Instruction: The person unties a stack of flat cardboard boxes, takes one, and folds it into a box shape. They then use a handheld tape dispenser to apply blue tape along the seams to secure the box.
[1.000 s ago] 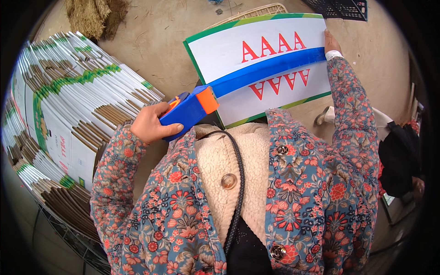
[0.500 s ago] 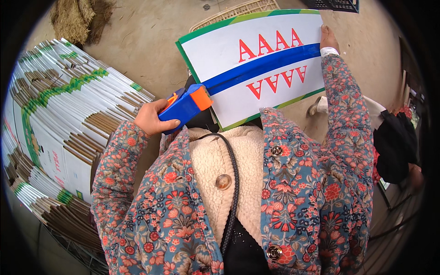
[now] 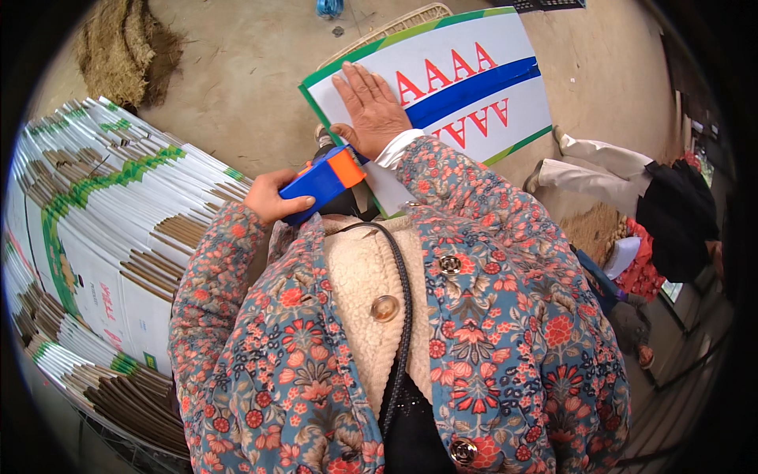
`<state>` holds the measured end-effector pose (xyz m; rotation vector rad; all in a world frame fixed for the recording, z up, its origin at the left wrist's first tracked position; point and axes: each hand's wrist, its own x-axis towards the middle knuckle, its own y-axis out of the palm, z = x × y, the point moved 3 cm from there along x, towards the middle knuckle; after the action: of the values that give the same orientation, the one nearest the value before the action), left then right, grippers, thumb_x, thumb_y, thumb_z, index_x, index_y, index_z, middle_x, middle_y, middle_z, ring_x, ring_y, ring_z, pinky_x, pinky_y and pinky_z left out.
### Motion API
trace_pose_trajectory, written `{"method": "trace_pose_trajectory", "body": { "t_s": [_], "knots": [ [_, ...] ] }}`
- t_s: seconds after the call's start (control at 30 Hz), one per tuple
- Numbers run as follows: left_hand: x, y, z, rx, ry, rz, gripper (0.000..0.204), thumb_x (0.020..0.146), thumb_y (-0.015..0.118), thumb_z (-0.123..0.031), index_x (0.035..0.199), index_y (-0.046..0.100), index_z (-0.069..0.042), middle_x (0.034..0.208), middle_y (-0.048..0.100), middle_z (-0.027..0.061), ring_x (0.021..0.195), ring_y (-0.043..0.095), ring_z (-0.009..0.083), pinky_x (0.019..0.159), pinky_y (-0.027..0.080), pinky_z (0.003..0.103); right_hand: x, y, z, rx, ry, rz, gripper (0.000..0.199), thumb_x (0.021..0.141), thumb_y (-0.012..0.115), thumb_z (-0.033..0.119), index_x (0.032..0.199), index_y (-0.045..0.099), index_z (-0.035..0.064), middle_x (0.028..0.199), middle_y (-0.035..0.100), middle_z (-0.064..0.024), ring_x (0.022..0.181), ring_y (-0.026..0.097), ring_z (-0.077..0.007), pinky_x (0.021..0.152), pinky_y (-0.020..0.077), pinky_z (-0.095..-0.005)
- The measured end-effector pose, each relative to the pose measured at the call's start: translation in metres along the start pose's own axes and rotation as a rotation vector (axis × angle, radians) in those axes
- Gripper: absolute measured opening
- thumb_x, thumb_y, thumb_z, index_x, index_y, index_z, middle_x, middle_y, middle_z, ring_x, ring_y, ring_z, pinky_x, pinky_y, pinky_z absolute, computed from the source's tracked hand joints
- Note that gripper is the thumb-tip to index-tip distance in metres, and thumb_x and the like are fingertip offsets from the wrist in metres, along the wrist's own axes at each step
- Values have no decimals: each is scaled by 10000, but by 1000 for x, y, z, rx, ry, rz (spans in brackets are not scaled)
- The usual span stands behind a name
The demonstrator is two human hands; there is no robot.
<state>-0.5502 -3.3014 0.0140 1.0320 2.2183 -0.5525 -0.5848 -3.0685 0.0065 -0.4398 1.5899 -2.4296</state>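
Note:
My left hand (image 3: 272, 196) grips a blue tape dispenser (image 3: 312, 188) with an orange front, held against the near left edge of a carton (image 3: 525, 99). The carton is white with green edges and red print, lying flaps-up in front of me. A wide strip of blue tape (image 3: 474, 88) runs along its middle seam. My right hand (image 3: 373, 112) lies flat on the carton's left part, fingers stretched and slightly spread, the thumb close to the dispenser. The hand and sleeve cover part of the tape and print.
At left stands a large stack of folded white and green cartons (image 3: 118, 229). Brown matting (image 3: 118, 55) lies on the floor (image 3: 237, 87) beyond. A beige plastic crate (image 3: 395, 28) shows behind the carton. At right is another person in pale trousers (image 3: 592, 178).
My right hand has moved from the carton's far right end to its left part, beside the dispenser. The left hand still holds the dispenser in about the same place.

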Motion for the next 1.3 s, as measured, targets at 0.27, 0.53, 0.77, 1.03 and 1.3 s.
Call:
{"method": "trace_pose_trajectory", "body": {
  "t_s": [0.27,0.53,0.77,1.03,1.3],
  "knots": [
    [-21,-5,84,7,-133,-82,639,674,732,-477,1043,620,32,900,657,145,847,630,212,780,491,339,7,20,-16,-97,-26,40,797,856,393,620,1381,313,25,1459,260,-172,1358,233,-300,1110,156,-418],
    [-31,0,77,317,-355,-203,740,705,577,-642,1088,635,-12,932,661,211,878,643,318,823,482,380,13,27,-7,-121,-73,-29,789,858,394,618,1379,320,30,1456,274,-167,1363,224,-287,1111,149,-424],
    [67,6,4,616,-513,-146,670,724,553,-640,896,699,-9,851,675,181,802,646,306,773,484,369,21,30,-7,-153,-52,-77,745,852,450,582,1357,365,42,1434,310,-175,1336,272,-295,1097,175,-428],
    [100,22,19,865,-466,-266,715,693,576,-676,929,696,-12,915,667,202,901,640,315,826,472,373,26,39,-16,-13,-78,-82,707,808,548,502,1313,419,24,1404,348,-202,1317,300,-326,1081,206,-451],
    [58,-12,106,690,-636,-347,778,690,573,-694,972,672,24,938,660,221,917,639,311,824,472,376,-22,58,30,60,-333,-78,468,787,513,171,1205,523,-41,1375,393,-226,1341,294,-305,1113,198,-443]
  ]
}}
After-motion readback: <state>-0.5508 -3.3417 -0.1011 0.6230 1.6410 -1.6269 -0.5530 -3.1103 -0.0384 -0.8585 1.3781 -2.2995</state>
